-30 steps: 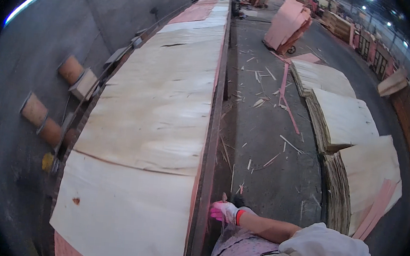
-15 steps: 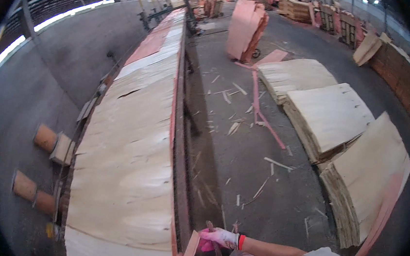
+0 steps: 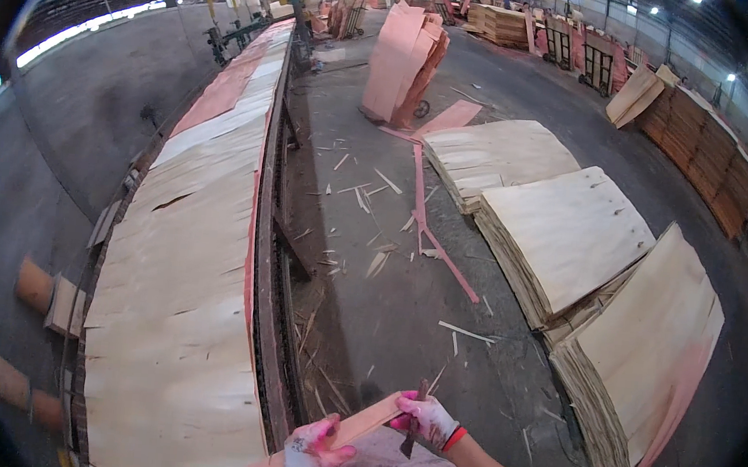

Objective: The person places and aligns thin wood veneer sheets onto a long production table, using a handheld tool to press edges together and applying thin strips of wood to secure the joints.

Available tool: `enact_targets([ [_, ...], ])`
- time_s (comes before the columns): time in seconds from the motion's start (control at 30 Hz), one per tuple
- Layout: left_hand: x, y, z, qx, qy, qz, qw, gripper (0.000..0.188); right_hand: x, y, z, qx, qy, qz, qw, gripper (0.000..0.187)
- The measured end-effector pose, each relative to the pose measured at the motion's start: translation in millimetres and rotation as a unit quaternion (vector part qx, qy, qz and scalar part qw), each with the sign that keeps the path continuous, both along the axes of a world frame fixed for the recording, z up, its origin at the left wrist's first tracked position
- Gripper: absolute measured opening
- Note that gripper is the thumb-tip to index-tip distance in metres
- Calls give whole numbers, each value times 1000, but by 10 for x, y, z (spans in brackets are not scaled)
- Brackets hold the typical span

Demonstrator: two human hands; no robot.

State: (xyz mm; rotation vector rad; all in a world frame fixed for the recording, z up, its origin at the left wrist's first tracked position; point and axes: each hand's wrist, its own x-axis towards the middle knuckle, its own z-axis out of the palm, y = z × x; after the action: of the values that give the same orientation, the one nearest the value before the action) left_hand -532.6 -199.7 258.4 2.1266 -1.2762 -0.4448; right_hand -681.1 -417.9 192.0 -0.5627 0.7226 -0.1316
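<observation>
My left hand (image 3: 309, 448), in a white glove stained pink, closes around a narrow pink veneer strip (image 3: 368, 418) at the lower middle. The strip slants across my lap, its near end reaching past my left wrist. At its far end, my right hand (image 3: 434, 419) is closed in a matching glove with a red cuff. It also grips a dark, flat, knife-like tool (image 3: 410, 441) that points down; its exact kind is unclear. To the left runs a long bench covered with overlapping pale veneer sheets (image 3: 178, 332).
Stacks of pale veneer (image 3: 570, 233) lie along the right. A cart with upright pink sheets (image 3: 397, 67) stands ahead. Wood scraps (image 3: 380, 261) and a long pink strip (image 3: 443, 262) litter the floor. A grey wall (image 3: 73, 109) borders the bench.
The view has turned somewhat right and both hands show more fully. The pink strip, steeper before, now lies more level between my hands, which are farther apart. The dark tool is plainer to see.
</observation>
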Motion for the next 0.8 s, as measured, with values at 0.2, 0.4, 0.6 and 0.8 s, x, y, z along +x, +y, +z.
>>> enact_targets([
  [0.2,1167,-754,-119,-174,370,179,895,27,1270,-869,54,-15,-43,36,998,25],
  [0.4,2484,-2111,233,-158,332,192,910,24,2403,-2026,752,-151,-71,-11,986,24],
  [0.6,3675,-3678,384,-279,679,129,667,49,2805,-3338,933,-224,-42,-161,960,19],
  [0.8,5063,-5145,239,-400,783,64,472,43,2768,-4757,488,-172,13,-336,926,19],
])
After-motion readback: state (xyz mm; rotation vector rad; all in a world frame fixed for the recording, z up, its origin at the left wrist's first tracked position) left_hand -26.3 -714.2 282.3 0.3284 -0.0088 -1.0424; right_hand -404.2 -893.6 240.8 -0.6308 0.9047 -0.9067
